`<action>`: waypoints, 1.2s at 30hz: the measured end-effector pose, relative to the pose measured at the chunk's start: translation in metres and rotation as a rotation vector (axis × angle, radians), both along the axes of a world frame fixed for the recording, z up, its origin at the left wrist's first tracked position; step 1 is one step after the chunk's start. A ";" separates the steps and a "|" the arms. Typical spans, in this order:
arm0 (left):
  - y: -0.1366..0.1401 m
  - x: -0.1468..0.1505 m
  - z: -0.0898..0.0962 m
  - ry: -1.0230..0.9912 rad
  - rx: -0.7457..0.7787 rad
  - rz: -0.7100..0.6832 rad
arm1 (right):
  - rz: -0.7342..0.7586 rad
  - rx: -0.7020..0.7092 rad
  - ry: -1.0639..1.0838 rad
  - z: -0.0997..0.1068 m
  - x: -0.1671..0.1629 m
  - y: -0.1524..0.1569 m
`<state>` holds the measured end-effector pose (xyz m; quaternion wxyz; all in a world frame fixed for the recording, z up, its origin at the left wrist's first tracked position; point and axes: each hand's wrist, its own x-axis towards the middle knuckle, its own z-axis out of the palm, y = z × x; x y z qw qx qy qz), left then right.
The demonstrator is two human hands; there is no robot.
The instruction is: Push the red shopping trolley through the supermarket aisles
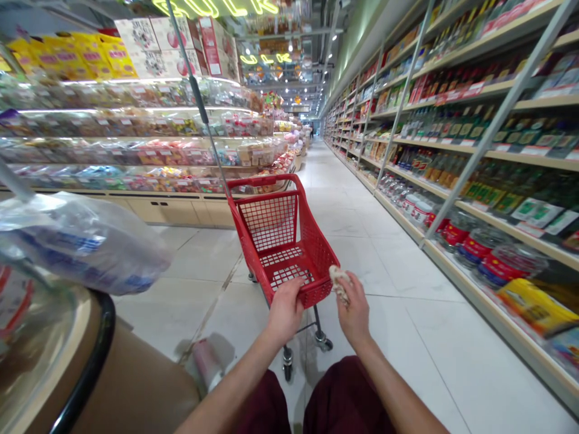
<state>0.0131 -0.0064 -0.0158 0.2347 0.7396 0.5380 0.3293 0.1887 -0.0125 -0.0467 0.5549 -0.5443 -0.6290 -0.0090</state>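
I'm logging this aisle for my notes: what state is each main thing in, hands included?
Red shopping cart: upright on its wheels
Cloth: crumpled, in the right hand
Left hand: gripping the cart's near rim
Neon sign: lit
Clear plastic bag: wrinkled, partly out of view
Green-labelled bottles: upright on the shelf
Pinkish container: on the floor, blurred

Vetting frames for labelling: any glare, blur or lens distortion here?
Head view: wide-angle stretch, the near shelf post at right slanting strongly; head view: glare on the plastic bag and far floor; head view: yellow packet at right soft, while cart, left hand and right hand look fairly clear.
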 end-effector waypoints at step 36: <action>0.033 -0.056 -0.002 0.371 0.007 -0.138 | 0.448 0.127 -0.329 -0.065 -0.077 -0.009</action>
